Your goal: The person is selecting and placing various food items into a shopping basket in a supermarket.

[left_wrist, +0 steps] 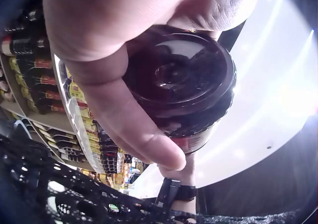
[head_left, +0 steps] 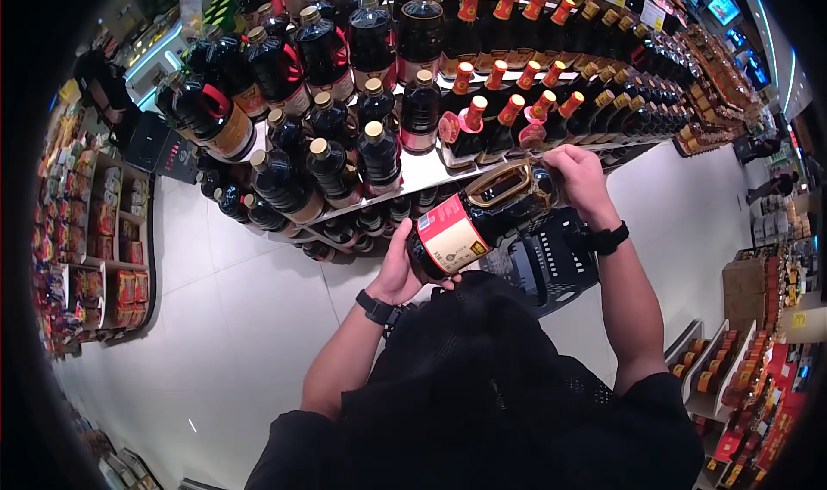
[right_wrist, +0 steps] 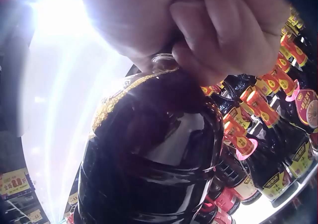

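Observation:
A large soy sauce bottle (head_left: pixel 461 232) full of dark liquid, with a red and cream label and a moulded handle, lies tilted in front of the person's body. Its base end is gripped by the left hand (head_left: pixel 398 270), thumb along the label side. In the left wrist view the round bottle base (left_wrist: pixel 174 75) shows, with the fingers wrapped around its side. At the other end the right hand (head_left: pixel 581 180) pinches the neck with curled fingers. The right wrist view has the bottle's shoulder (right_wrist: pixel 154 149) with foam along one side; the cap is hidden by the fingers.
A tiered display shelf (head_left: pixel 422 171) of dark bottles stands right ahead, with gold-capped bottles (head_left: pixel 332 167) on the left and red-capped ones (head_left: pixel 508 115) to the right. Below the bottle is a black basket (head_left: pixel 556 262). Snack shelves (head_left: pixel 99 232) line the left side.

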`<action>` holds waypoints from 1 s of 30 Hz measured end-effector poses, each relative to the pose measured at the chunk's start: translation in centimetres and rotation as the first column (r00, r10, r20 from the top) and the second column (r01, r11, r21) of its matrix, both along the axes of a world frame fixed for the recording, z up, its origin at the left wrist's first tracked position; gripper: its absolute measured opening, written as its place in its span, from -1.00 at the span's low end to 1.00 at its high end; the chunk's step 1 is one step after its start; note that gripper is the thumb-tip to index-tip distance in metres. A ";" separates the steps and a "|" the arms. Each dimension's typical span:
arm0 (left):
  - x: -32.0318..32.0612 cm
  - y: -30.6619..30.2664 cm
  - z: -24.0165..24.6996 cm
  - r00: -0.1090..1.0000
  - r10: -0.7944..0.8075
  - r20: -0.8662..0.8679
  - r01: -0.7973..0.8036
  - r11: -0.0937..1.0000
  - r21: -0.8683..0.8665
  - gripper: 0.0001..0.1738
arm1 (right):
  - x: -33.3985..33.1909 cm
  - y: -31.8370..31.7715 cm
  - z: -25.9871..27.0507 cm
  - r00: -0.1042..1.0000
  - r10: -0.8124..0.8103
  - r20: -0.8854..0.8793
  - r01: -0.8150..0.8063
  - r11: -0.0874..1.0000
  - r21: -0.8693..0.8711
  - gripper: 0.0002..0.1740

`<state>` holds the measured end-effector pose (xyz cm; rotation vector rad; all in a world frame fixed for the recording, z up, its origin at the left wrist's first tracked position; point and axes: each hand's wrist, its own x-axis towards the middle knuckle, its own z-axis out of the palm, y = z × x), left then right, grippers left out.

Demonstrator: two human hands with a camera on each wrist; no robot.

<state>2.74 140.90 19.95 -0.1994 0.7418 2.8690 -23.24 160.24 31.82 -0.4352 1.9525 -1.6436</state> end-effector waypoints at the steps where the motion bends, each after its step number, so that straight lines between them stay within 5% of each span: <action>1: 0.0 0.1 0.0 1.000 -0.001 0.009 0.001 1.000 -0.008 -0.03 | -0.1 0.2 -0.2 1.000 -0.006 0.008 0.005 1.000 0.020 -0.85; 7: 0.4 0.2 -0.9 1.000 -0.011 -0.013 0.010 0.996 -0.089 -0.07 | -0.2 1.0 -1.4 0.999 -0.047 -0.003 0.047 0.998 0.049 -0.83; 12: 0.6 0.9 0.4 0.973 0.220 -0.072 -0.231 0.901 -0.366 -0.29 | 0.7 1.9 -1.5 0.997 -0.077 -0.004 0.077 0.995 0.066 -0.77; 15: 0.8 0.5 1.7 0.960 0.257 -0.110 -0.278 0.837 -0.471 -0.23 | -0.5 3.1 -4.7 0.998 -0.066 -0.007 0.066 0.998 0.001 -0.74; 18: 0.2 1.0 2.3 0.941 0.283 -0.188 -0.340 0.783 -0.521 -0.17 | 1.3 3.3 -2.3 0.992 -0.115 0.051 0.113 0.992 0.055 -0.80; 27: -1.2 2.2 3.1 0.961 0.162 -0.224 -0.267 0.757 -0.597 0.07 | 2.2 7.4 -3.8 0.981 -0.184 0.055 0.184 0.983 -0.003 -0.81; 30: -2.1 2.6 3.0 0.967 0.132 -0.218 -0.243 0.738 -0.630 0.04 | 1.8 9.9 -4.8 0.970 -0.145 0.194 0.143 0.989 0.028 -0.77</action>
